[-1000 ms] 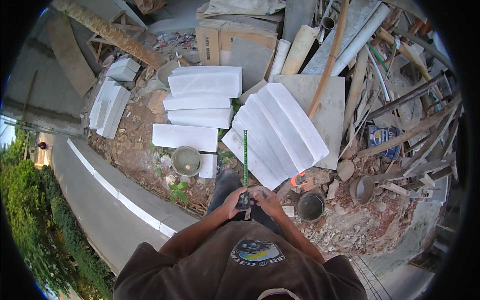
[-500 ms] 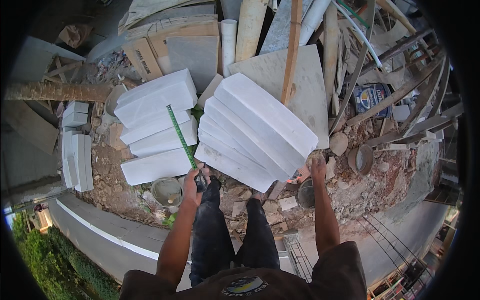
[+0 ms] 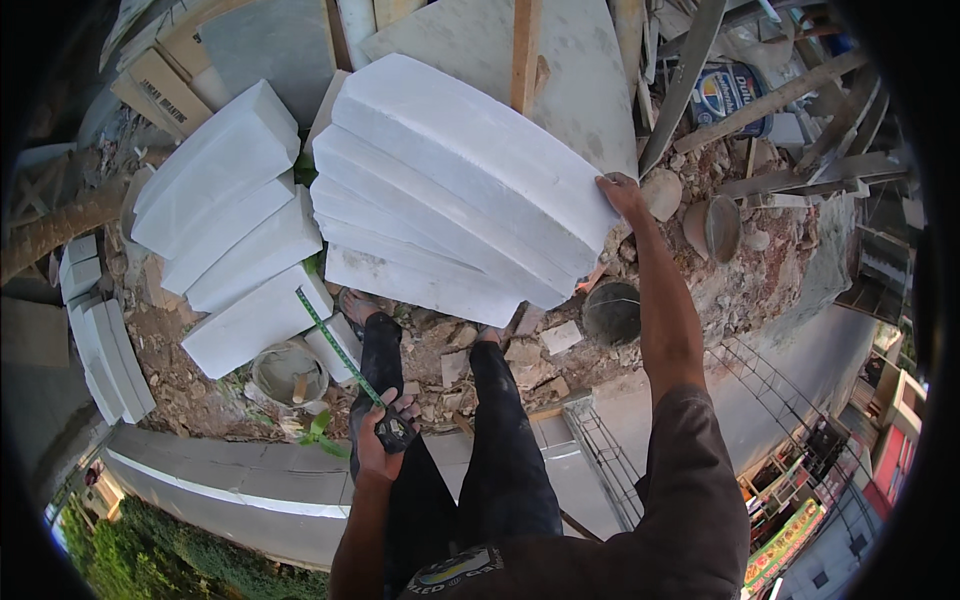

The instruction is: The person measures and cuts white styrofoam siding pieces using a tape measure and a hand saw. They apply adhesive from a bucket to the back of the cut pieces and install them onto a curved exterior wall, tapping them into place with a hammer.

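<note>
The person's left hand (image 3: 373, 445), low and left of centre in the frame, is curled around the dark case of a tape measure (image 3: 396, 432), fingers partly wrapped rather than clenched. Its green blade (image 3: 334, 340) runs out toward the upper left, its tip near a pale block (image 3: 255, 322). The right hand (image 3: 622, 194), right of centre, lies against the right end of the uppermost block in the central white stack (image 3: 450, 160), fingers bent at the corner — whether it grips or merely rests there cannot be told.

That stack fans out unevenly, its blocks overlapping at angles, so a hard pull at the corner could slide the top one off, toward the bare feet (image 3: 487, 335) just below. The rubble (image 3: 455, 395) looks loose; a shifted foot might roll on it. The extended blade — thin and held only at the case — could buckle or snag if the left hand swings.
</note>
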The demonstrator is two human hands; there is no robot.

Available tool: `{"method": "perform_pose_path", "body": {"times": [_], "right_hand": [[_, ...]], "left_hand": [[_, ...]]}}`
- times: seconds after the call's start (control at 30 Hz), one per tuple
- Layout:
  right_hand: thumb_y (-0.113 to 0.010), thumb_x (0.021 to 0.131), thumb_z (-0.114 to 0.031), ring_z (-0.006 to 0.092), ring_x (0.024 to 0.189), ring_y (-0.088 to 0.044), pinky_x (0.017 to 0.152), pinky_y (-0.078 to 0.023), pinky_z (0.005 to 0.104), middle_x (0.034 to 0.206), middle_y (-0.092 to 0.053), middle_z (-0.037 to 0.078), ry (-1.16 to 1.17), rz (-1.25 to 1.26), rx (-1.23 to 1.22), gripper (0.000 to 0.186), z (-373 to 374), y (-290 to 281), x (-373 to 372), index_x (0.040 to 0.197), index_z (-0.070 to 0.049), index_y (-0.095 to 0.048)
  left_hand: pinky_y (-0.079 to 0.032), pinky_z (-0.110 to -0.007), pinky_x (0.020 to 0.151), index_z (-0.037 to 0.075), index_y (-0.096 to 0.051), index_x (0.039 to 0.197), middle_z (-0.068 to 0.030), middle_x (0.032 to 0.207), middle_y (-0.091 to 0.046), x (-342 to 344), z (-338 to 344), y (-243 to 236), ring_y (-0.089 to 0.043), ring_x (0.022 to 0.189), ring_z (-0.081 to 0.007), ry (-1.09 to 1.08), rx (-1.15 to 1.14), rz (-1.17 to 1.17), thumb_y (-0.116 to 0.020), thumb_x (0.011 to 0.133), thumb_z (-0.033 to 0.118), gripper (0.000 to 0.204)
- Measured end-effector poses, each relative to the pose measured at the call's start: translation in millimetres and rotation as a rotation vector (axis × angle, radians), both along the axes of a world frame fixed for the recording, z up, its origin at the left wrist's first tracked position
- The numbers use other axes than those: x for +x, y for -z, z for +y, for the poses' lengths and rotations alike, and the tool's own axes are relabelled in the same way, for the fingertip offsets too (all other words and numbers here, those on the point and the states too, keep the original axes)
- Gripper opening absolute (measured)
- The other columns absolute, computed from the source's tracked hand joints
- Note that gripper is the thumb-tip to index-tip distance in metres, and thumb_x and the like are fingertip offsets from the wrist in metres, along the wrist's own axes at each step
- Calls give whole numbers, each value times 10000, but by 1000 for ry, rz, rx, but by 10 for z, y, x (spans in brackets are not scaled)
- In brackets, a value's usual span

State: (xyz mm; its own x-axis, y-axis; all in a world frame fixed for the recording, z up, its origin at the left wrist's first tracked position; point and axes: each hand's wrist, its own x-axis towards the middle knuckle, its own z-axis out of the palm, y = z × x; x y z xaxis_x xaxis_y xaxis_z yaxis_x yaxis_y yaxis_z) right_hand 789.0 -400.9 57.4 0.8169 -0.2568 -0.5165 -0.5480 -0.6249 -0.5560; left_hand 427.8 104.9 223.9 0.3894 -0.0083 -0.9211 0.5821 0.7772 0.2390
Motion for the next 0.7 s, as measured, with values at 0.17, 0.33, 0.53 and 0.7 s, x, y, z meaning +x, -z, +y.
{"method": "perform_pose_path", "body": {"times": [0.17, 0.33, 0.53, 0.7], "right_hand": [[-698, 941, -410, 250, 751, -674, 721, -531, 396, 861, -730, 211, -111, -69, -103, 500, 636, -758, -857, 1057, 76, -711], [-695, 992, -371, 119, 652, -597, 584, -490, 316, 751, -666, 60, -105, 24, 237, 441, 1751, -1880, -1853, 995, 69, -673], [-753, 950, -418, 128, 720, -666, 634, -577, 286, 877, -692, 65, 146, 293, 775, 459, 2188, -1767, -1956, 1094, 7, -657], [-760, 946, -369, 198, 890, -689, 688, -596, 335, 1038, -700, 145, 29, 85, 497, 540, 1952, -1534, -1351, 1264, 40, -610]], "left_hand": [[-548, -446, 918, 20, -327, 1572, -258, 1476, -509, -23, -191, 44, -544, 1326, -345, -36, -95, -130, -540, 959, 303, 707], [-480, -489, 1027, 63, -351, 1566, -220, 1558, -426, 21, -275, -100, -470, 1415, -353, -204, -141, -168, -535, 954, 299, 681], [-479, -474, 1025, 109, -422, 1537, -148, 1617, -398, 214, -310, -152, -384, 1494, -310, -407, -284, -326, -561, 959, 304, 626], [-446, -425, 1016, 86, -359, 1588, -124, 1636, -385, 499, -429, -293, -344, 1523, -275, -379, -259, -361, -538, 967, 303, 682]]}}
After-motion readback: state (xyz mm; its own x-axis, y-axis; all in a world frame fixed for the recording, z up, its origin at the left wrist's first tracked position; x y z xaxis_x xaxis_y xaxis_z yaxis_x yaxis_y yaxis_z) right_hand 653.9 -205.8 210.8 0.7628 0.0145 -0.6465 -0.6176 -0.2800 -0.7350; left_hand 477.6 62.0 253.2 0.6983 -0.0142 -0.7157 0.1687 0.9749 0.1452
